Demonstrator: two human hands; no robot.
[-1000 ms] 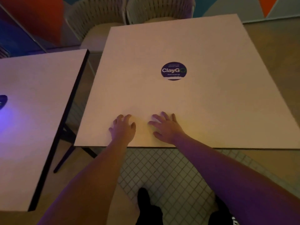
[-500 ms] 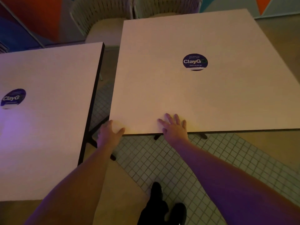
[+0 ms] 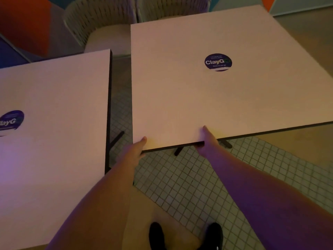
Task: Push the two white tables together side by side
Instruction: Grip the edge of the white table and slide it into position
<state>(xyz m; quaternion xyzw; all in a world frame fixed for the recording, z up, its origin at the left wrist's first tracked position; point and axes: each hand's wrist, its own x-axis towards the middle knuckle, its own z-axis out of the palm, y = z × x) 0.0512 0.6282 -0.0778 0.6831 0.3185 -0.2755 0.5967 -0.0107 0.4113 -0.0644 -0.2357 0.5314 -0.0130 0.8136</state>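
Note:
Two white square tables with dark edges stand side by side, a narrow strip of floor between them. The right table (image 3: pixel 180 91) carries a round dark "ClayGo" sticker (image 3: pixel 218 62). The left table (image 3: pixel 57 123) has the same sticker near its left side. My left hand (image 3: pixel 134 150) grips the right table's near left corner, thumb on top and fingers hidden underneath. My right hand (image 3: pixel 207 139) holds the same near edge further right, thumb on top, fingers under the top.
Two woven chairs (image 3: pixel 100 26) stand behind the tables. Dark table legs (image 3: pixel 117 139) show in the gap and under the near edge. The floor is small white tiles (image 3: pixel 189 177). My dark shoes (image 3: pixel 156 235) are at the bottom.
Both hands slid from lying flat on the right table's top to gripping its near edge. The gap between the tables looks more even and parallel.

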